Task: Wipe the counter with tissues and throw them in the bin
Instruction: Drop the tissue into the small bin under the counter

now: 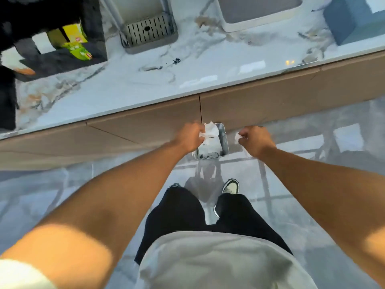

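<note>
A small grey bin point(223, 142) stands on the floor against the brown cabinet front, with white paper inside it. My left hand point(190, 136) is at the bin's left rim, closed on a crumpled white tissue point(210, 130) that hangs over the opening. My right hand point(255, 140) hovers just right of the bin, closed on a smaller white tissue scrap point(237, 137). The marble counter point(129, 84) lies above, with a small pile of dark crumbs point(176, 61) on it.
On the counter stand a black machine with a yellow-green packet point(77, 46) at the left, a grey drip tray point(149, 32), a white appliance base point(260, 15) and a blue box point(352, 19). My legs and shoes point(231, 186) are on the glossy floor.
</note>
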Tool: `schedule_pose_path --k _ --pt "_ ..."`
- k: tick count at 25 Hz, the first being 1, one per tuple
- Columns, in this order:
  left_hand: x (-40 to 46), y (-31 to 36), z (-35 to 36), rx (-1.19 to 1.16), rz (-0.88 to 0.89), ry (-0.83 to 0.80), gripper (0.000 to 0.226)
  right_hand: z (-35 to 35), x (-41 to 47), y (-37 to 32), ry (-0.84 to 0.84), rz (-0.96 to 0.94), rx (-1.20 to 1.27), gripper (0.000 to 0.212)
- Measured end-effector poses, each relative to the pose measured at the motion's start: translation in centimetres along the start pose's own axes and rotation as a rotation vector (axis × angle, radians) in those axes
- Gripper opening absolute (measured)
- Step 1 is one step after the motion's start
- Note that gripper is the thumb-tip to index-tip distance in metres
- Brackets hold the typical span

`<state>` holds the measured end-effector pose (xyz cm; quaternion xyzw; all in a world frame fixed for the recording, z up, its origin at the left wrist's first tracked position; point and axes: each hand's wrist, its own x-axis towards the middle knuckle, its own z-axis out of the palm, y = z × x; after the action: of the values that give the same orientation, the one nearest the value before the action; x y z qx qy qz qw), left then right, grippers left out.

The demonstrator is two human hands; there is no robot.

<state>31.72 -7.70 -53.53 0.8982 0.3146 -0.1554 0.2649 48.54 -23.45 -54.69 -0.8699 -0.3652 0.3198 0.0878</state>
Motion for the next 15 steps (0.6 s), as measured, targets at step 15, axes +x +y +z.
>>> schedule_pose_path --k 15 --pt "15.4 -9.4 18.5 -0.067 -0.154 -0.101 0.026 17.2 17.5 5.9 -0.099 -0.077 0.063 0.012"
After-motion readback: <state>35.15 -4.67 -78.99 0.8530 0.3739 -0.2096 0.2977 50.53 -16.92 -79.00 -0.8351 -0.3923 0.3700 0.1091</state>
